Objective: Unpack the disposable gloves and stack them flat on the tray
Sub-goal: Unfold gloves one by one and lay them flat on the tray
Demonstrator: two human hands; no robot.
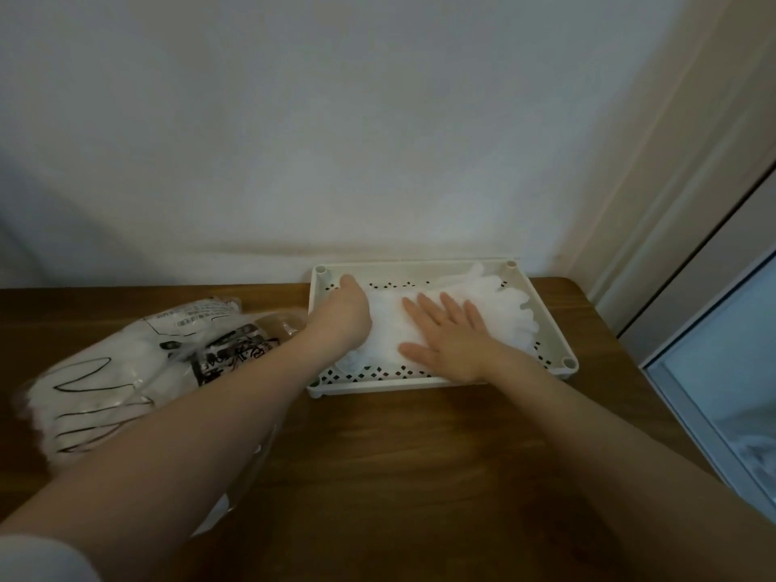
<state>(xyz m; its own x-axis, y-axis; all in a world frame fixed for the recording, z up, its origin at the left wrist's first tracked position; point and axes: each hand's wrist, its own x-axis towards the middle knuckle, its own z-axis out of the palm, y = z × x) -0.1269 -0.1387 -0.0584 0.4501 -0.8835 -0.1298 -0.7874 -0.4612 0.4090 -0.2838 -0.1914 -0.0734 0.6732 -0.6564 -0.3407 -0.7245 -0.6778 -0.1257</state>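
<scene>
Head view, one frame: wooden desk (399, 455) against a pale wall, carrying everything in play. Largest item on it is the clear printed package (126, 371) at the left, bulging with white gloves still inside, lying partly under the left forearm; judged well stocked, so unpacking is far from finished. Next, the cream perforated tray (562, 359) at the back right of the desk, close to the wall. In the tray lies a thin translucent stack of disposable gloves (504, 304), glove fingers fanned toward the right rim, cuff end toward the left and front. Right hand (451, 333) lies flat on the stack, fingers straight and spread, palm pressing down. Left hand (346, 315) sits at the stack's left end near the tray's back-left corner; its fingers curl downward, but whether they pinch film or merely push cannot be told from this angle. Handling judgement: the gloves look like very light, limp film, slippery layer on layer, prone to wrinkle, cling and trap air; not fragile in the breakable sense, though likely to tear if tugged hard. Best taken by the cuff edge with a light pinch, then laid down and smoothed with an open palm from cuff toward fingertips. Risk: lifting the pressing hand quickly may drag the top layer askew.
</scene>
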